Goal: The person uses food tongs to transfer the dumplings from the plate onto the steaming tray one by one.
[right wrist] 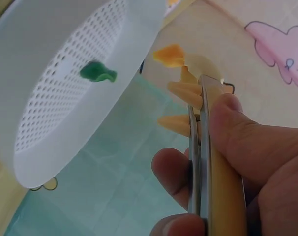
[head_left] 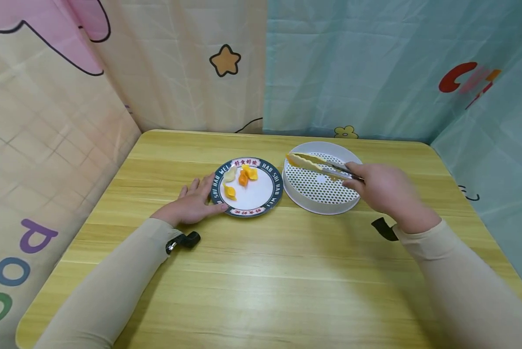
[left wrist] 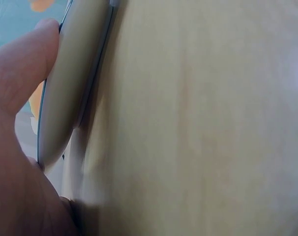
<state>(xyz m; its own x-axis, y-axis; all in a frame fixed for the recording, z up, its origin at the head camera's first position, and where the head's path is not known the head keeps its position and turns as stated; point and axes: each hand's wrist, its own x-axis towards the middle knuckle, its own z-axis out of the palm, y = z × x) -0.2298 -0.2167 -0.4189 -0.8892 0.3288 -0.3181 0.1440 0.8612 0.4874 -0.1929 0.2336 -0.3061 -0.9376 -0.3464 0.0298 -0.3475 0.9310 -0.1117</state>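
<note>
My right hand (head_left: 385, 191) grips a pair of metal tongs (head_left: 331, 169) with cream scalloped tips. An orange piece (right wrist: 169, 55), like a small dumpling or pasta shell, shows at the tips in the right wrist view. The tongs reach over a round white steamer basket (head_left: 294, 196) with a perforated floor; a green piece (right wrist: 97, 72) lies inside it. My left hand (head_left: 193, 203) rests at the left of a dark-rimmed plate (head_left: 261, 196), fingers spread and thumb on its rim. Yellow pieces (head_left: 229, 192), an orange piece (head_left: 243, 178) and a pale piece (head_left: 230, 174) lie on the plate.
Plate and basket stand side by side on a wooden table (head_left: 269, 271), toward its back edge. Printed curtains (head_left: 352, 63) hang behind and at both sides of the table. A strap-like black device is at each wrist.
</note>
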